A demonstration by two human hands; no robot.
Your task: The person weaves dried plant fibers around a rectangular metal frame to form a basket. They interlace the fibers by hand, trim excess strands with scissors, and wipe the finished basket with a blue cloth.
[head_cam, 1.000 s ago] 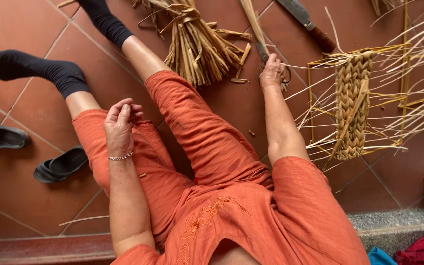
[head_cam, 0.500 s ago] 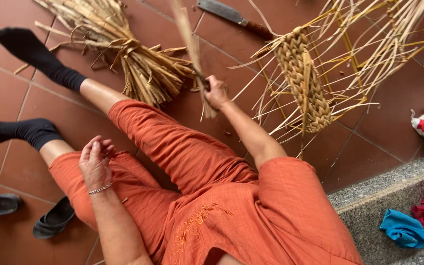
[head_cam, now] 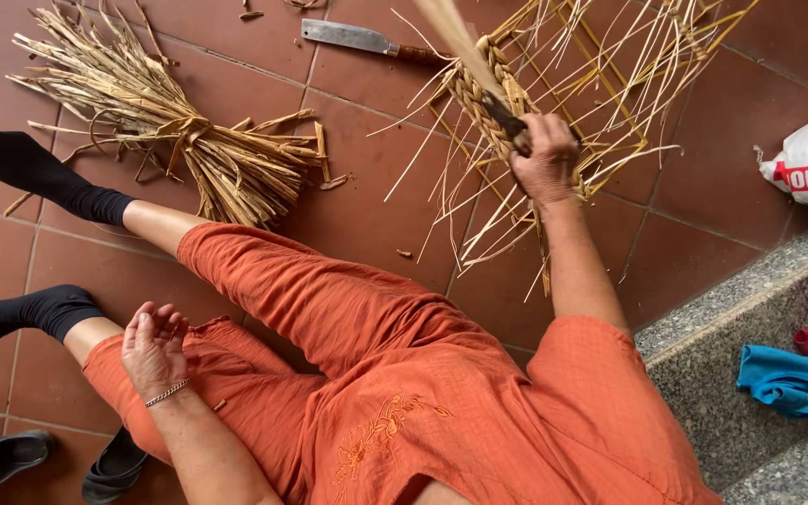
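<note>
Fingers of the right hand (head_cam: 546, 161) clench a dark-handled tool (head_cam: 479, 75) over the woven strip (head_cam: 483, 98), upper centre of the frame. Left hand (head_cam: 153, 348) rests loosely curled, empty, on the knee. A slip could snap the loose splints (head_cam: 610, 84).

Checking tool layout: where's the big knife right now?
Head view, top centre: the knife lies flat on the floor tiles, between the tied straw bundle and the woven piece.

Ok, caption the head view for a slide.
Right hand grips a blurred stick over a half-woven straw mat; left hand rests empty on the thigh.
</note>
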